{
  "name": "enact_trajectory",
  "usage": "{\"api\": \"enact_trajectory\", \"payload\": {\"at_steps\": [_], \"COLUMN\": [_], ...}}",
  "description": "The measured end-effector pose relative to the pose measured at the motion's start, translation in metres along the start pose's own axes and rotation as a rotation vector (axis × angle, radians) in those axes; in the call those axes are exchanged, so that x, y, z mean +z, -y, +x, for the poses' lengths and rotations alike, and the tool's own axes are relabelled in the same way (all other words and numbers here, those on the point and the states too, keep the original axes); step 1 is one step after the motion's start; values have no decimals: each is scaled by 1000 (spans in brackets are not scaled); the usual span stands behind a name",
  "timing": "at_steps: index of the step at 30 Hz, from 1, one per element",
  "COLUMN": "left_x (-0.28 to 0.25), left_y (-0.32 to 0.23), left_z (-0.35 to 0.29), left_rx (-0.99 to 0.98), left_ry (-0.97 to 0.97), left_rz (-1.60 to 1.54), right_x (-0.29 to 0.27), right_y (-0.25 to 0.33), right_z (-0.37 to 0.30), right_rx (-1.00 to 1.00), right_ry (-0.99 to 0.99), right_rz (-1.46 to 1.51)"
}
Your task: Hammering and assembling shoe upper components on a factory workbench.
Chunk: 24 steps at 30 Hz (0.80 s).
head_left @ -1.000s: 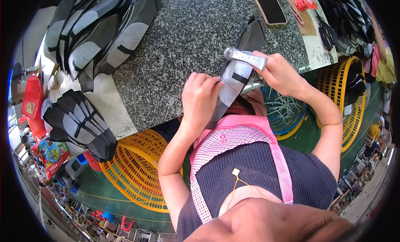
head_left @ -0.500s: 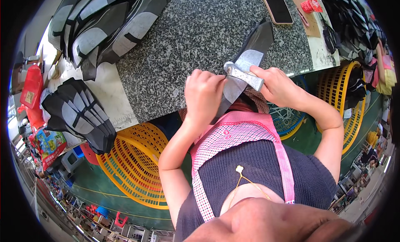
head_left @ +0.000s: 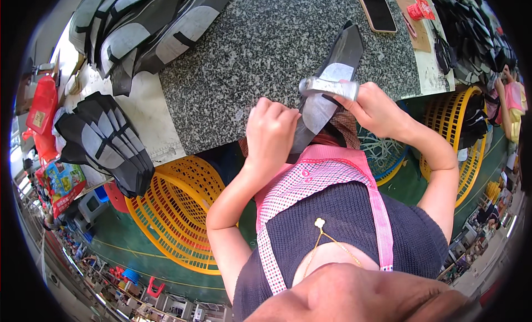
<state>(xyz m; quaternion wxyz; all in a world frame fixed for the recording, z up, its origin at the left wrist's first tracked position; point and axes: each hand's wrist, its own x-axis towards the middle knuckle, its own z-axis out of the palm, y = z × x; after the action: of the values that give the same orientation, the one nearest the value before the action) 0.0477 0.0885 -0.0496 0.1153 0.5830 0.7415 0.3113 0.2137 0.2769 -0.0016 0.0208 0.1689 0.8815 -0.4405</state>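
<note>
A black material piece with a light grey panel (head_left: 320,112), like a shoe upper part, lies across the front edge of the stone slab (head_left: 233,62). My left hand (head_left: 271,128) is closed, its fingers pinching the piece's left edge. My right hand (head_left: 374,109) is closed round a hammer, and most of the handle is hidden. The metal hammer head (head_left: 332,89) is held sideways over the grey panel; I cannot tell whether it touches.
Similar pieces (head_left: 183,34) are piled at the back left, with another stack (head_left: 105,142) nearer. A phone (head_left: 377,11) and a red cup-like thing (head_left: 420,9) lie at the back right. Yellow baskets (head_left: 180,211) stand below the table edge. Another person's arm (head_left: 504,100) shows at far right.
The hammer head has turned from a slant to nearly level and risen slightly. My right hand has shifted a little to the right. My left hand stays at the piece's edge.
</note>
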Motion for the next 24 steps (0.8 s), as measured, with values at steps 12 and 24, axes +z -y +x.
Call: {"api": "enact_trajectory", "payload": {"at_steps": [12,24], "left_x": [15,3], "left_y": [8,18], "left_z": [24,30], "left_rx": [207,261], "left_ry": [-141,-39], "left_rz": [189,176], "right_x": [-12,-2], "right_y": [20,6], "right_z": [3,0], "right_rx": [133,32], "right_ry": [-201,-156], "right_rz": [113,49]}}
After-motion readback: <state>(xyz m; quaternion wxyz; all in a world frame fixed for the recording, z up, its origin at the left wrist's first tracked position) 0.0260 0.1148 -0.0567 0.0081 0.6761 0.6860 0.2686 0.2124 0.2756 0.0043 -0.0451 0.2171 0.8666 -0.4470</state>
